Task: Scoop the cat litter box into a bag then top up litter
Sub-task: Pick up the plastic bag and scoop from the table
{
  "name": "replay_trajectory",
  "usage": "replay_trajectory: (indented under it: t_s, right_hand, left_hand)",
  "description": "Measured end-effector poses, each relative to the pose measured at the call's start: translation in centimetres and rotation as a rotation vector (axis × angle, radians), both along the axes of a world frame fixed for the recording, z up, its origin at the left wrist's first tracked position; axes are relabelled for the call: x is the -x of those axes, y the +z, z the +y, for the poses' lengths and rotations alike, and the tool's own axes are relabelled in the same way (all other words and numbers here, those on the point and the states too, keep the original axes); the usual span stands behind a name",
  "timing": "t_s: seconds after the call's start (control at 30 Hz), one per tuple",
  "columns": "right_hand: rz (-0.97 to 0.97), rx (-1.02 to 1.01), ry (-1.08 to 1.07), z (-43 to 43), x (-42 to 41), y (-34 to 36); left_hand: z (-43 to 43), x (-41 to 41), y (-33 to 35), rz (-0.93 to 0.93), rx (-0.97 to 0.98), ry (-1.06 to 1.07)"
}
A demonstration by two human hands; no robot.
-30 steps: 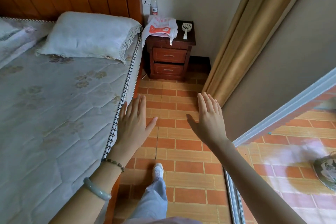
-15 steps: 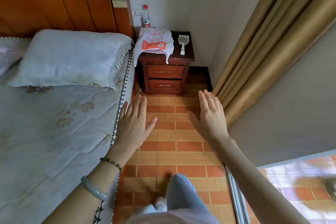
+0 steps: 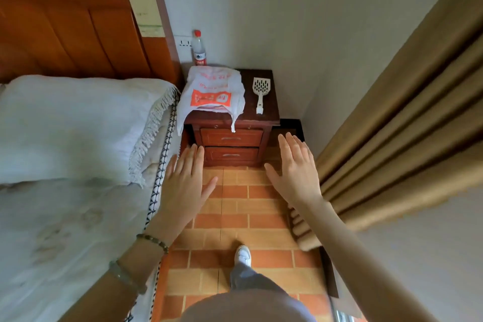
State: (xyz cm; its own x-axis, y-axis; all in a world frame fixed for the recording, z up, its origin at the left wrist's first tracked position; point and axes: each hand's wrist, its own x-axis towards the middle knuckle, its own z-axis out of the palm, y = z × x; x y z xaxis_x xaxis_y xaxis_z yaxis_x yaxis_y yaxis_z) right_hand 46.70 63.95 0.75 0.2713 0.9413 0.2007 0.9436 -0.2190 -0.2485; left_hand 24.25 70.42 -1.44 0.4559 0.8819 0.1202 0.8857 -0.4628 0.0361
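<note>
Left hand: flat and relaxed, fingers straight and close together, palm down, holding nothing. It hangs over the floor beside the bed.
Right hand: also flat, fingers straight, thumb spread toward 9 o'clock, nothing in its grip. It is apart from the left hand and near the curtain.
Bag: white plastic with orange print, lying on the nightstand at 12 o'clock from the left hand. Its edge and one handle droop over the front.
Scoop: white and slotted, lying flat on the nightstand top at 3 o'clock from the bag – handle pointing to 6 o'clock, apart from the bag.
Bottle: clear with a red cap, upright against the wall at 12 o'clock from the bag.
Drawers: two, both closed; the left fingertips overlap the lower one in the view.
Pillow: pale and fringed, on the bed at 9 o'clock from the nightstand.
Wrist: two bracelets on the left one.
Shoe: white – on the floor tiles at 6 o'clock, between the arms.
</note>
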Motion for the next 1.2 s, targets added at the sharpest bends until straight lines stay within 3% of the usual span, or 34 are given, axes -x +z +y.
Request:
replay_trajectory:
  t_s: [0.4,0.87,1.2]
  right_hand:
    - [-0.048,0.063,0.137,15.0,-4.9,-1.4]
    - [-0.027,0.119,0.054,32.9,-7.8,-3.8]
    - [-0.107,0.036,-0.004,42.9,-8.4,-5.9]
  left_hand:
    - [12.6,-5.2,-1.3,0.014,0.02,0.037]
    - [32.2,-7.7,-3.4,-0.023,0.088,0.005]
    - [43.3,-8.2,-4.6,-0.005,0.037,-0.101]
